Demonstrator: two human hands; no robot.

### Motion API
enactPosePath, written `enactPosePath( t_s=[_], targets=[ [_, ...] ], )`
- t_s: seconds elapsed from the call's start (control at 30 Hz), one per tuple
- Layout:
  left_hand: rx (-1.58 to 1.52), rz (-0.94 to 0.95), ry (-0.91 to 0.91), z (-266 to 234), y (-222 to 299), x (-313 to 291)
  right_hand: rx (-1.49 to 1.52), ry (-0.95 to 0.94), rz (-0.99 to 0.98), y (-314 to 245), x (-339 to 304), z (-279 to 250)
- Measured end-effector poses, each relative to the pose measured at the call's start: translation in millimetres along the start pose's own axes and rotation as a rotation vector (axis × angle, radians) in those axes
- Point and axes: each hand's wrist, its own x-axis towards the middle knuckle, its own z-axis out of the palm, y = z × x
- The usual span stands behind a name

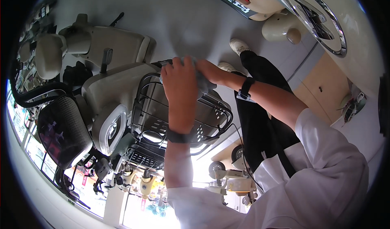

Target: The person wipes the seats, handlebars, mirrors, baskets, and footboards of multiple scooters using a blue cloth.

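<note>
A grey-blue cloth (204,84) is bunched at the rim of a black wire basket (202,136) with a perforated bottom. My left hand (179,80), wearing a black wristband, lies over the cloth with its fingers curled down. Beside it my right hand (209,71) is closed on the same cloth, a black watch (245,88) on that wrist. Most fingertips are hidden behind the hands and cloth. The basket is mounted on a beige electric scooter (118,82), which has a white-rimmed oval lamp (110,129).
Another beige scooter (111,46) stands close at the left. At the upper right are a beige vehicle body (256,13) and a large cream panel (359,38) with a chrome oval. A dark panel with mesh edging (65,131) juts out at the lower left. Grey floor (174,9) lies beyond.
</note>
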Motion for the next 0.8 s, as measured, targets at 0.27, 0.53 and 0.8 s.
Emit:
enactPosePath(
  t_s=[0.27,0.53,0.8],
  targets=[
    [-0.283,0.061,-0.053,17.6,96.6,-70.3,0.456,0.044,0.253,49.6,-140.3,-7.6],
    [-0.252,0.2,0.18,45.6,129.4,-128.1,0.611,0.252,0.296,58.2,-213.1,36.5],
    [0.001,0.383,0.215,75.6,131.2,-177.6,0.917,0.356,0.155,140.5,-237.1,113.5]
  ],
)
